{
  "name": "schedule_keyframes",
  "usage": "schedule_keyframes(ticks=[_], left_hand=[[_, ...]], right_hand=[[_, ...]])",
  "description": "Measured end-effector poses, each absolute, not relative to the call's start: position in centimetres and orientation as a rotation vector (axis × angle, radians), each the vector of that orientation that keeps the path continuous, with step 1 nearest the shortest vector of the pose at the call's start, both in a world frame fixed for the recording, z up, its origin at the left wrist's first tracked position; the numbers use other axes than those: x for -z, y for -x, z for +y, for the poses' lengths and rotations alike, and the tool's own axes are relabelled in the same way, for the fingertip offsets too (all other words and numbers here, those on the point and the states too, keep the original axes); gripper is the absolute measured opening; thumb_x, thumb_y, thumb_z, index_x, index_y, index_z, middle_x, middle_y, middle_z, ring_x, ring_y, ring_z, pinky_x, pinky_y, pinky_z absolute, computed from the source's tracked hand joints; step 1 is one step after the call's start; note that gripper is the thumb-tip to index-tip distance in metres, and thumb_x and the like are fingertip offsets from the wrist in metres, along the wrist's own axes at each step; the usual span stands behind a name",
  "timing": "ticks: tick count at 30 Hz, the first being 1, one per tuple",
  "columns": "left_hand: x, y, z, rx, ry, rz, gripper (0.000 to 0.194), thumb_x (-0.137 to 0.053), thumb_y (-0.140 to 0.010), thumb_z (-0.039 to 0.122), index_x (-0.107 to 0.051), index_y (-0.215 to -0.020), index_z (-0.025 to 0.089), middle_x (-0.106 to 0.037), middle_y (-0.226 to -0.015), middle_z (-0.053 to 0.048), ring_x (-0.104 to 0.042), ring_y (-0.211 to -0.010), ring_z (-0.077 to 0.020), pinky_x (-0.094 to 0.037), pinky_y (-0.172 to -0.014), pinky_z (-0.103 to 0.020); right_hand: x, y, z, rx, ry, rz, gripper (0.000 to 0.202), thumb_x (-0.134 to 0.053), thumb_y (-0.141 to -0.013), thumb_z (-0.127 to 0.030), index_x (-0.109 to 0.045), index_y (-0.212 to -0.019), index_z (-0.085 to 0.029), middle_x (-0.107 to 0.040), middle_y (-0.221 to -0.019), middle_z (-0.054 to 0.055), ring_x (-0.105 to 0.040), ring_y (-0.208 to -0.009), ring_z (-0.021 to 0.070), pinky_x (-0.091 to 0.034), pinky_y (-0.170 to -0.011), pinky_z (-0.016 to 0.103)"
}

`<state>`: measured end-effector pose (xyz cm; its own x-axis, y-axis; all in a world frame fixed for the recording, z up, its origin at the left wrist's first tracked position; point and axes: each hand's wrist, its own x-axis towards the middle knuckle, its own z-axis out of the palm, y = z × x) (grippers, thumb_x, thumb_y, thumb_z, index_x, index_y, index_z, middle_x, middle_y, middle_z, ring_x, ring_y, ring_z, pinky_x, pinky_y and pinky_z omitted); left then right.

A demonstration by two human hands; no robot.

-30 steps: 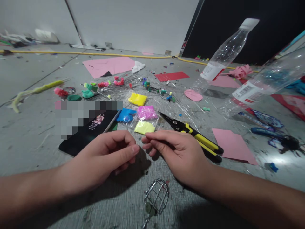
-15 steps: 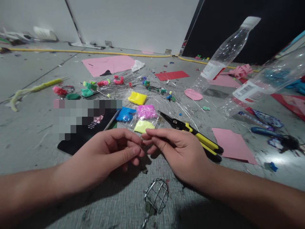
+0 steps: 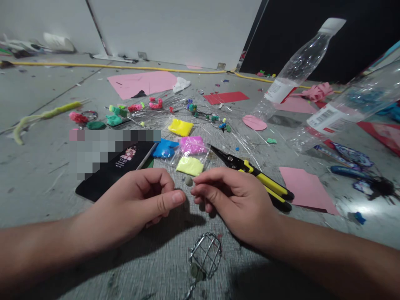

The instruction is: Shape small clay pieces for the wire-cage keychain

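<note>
My left hand (image 3: 143,200) is curled, its thumb pressed along the bent fingers, and anything inside is hidden. Facing it, my right hand (image 3: 234,196) pinches thumb and forefinger together. A small grey-green ball (image 3: 188,181) shows just beyond the gap between the hands, beside the right fingertips; whether they touch it is unclear. Nearer to me lies a small twisted-wire frame (image 3: 205,255) with a dark round piece (image 3: 197,271) at its lower end. Bags of light yellow clay (image 3: 190,166), pink clay (image 3: 192,144) and blue clay (image 3: 164,148) lie past the hands.
Yellow-and-black pliers (image 3: 265,179) lie beyond my right hand, with pink paper (image 3: 306,189) to their right. A dark phone (image 3: 121,166) is behind my left hand. Two clear bottles stand at the right, one nearer (image 3: 331,121) and one farther (image 3: 281,89).
My hands have drawn slightly apart. My left fingers have curled in more, and the small grey-green ball has come into view between the hands.
</note>
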<state>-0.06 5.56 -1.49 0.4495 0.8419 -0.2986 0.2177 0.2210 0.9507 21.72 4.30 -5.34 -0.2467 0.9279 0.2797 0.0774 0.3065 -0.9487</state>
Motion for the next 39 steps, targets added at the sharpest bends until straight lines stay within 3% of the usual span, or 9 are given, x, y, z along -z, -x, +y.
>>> schedule_keyframes(ticks=[4,7,9,13,16,19,26,31,39], left_hand=[[1.4,0.1,5.5,-0.538,-1.358,1.075,0.036,-0.078,-0.083,0.041,-0.057,-0.062,0.02,-0.05,-0.049,0.007,-0.039,-0.045,-0.0065,-0.03,-0.041,-0.015],[1.4,0.1,5.5,-0.489,-1.321,1.092,0.035,-0.079,-0.082,0.04,-0.061,-0.061,0.019,-0.057,-0.052,0.004,-0.046,-0.046,-0.0076,-0.036,-0.043,-0.015],[1.4,0.0,5.4,-0.478,-1.259,1.091,0.032,-0.079,-0.083,0.04,-0.065,-0.064,0.018,-0.064,-0.057,0.002,-0.052,-0.049,-0.0084,-0.04,-0.045,-0.015],[1.5,-0.4,5.3,-0.493,-1.208,1.048,0.022,-0.078,-0.087,0.035,-0.075,-0.073,0.018,-0.067,-0.06,0.001,-0.055,-0.052,-0.0082,-0.041,-0.045,-0.013],[1.7,-0.5,5.2,-0.501,-1.206,1.018,0.012,-0.079,-0.086,0.029,-0.079,-0.081,0.018,-0.067,-0.061,0.002,-0.054,-0.052,-0.0078,-0.041,-0.044,-0.013],[1.9,-0.3,5.2,-0.477,-1.196,0.982,0.013,-0.078,-0.09,0.03,-0.079,-0.087,0.018,-0.068,-0.064,0.001,-0.052,-0.05,-0.0072,-0.04,-0.043,-0.013],[2.3,0.5,5.5,-0.386,-1.177,0.869,0.022,-0.074,-0.097,0.033,-0.075,-0.08,0.018,-0.062,-0.059,0.004,-0.05,-0.046,-0.0052,-0.039,-0.04,-0.01],[2.3,0.5,5.5,-0.421,-1.151,0.895,0.017,-0.078,-0.095,0.031,-0.078,-0.084,0.018,-0.073,-0.069,0.001,-0.057,-0.05,-0.0044,-0.044,-0.044,-0.008],[2.4,0.5,5.4,-0.421,-1.121,0.923,0.01,-0.077,-0.092,0.023,-0.076,-0.082,0.019,-0.076,-0.069,0.003,-0.061,-0.05,-0.0048,-0.045,-0.042,-0.006]], right_hand=[[5.1,-21.9,4.4,-1.011,0.907,-1.754,0.029,-0.076,-0.1,-0.034,-0.072,-0.076,-0.018,-0.068,-0.059,-0.003,-0.062,-0.051,0.0092,-0.047,-0.048,0.021],[5.2,-21.9,4.3,-0.993,0.874,-1.78,0.02,-0.065,-0.105,-0.026,-0.075,-0.09,-0.018,-0.077,-0.073,0.001,-0.07,-0.059,0.0111,-0.053,-0.054,0.022],[5.4,-21.8,4.2,-0.999,0.917,-1.708,0.009,-0.068,-0.102,-0.025,-0.075,-0.099,-0.019,-0.08,-0.082,0.003,-0.074,-0.065,0.0131,-0.055,-0.054,0.023],[5.2,-21.9,4.0,-0.958,0.901,-1.768,0.022,-0.079,-0.097,-0.034,-0.069,-0.083,-0.02,-0.07,-0.065,-0.003,-0.062,-0.051,0.0098,-0.048,-0.047,0.021],[4.8,-21.9,3.8,-0.775,0.684,-1.946,0.018,-0.068,-0.106,-0.028,-0.072,-0.091,-0.02,-0.073,-0.073,-0.001,-0.067,-0.062,0.0106,-0.055,-0.061,0.022],[4.8,-21.6,3.8,-0.62,0.589,-1.989,0.007,-0.068,-0.105,-0.019,-0.075,-0.103,-0.02,-0.074,-0.092,0.004,-0.07,-0.081,0.0132,-0.06,-0.074,0.024],[5.4,-21.6,3.9,-0.671,0.575,-1.994,0.009,-0.072,-0.102,-0.019,-0.079,-0.109,-0.019,-0.066,-0.1,0.005,-0.069,-0.077,0.0112,-0.062,-0.068,0.022],[5.3,-21.9,4.1,-0.705,0.546,-1.971,0.014,-0.072,-0.102,-0.016,-0.08,-0.113,-0.019,-0.068,-0.105,0.007,-0.072,-0.084,0.0126,-0.065,-0.069,0.023],[5.2,-21.6,4.0,-0.671,0.603,-1.949,0.01,-0.075,-0.095,-0.01,-0.081,-0.1,-0.017,-0.073,-0.098,0.007,-0.073,-0.082,0.0144,-0.064,-0.069,0.025]])
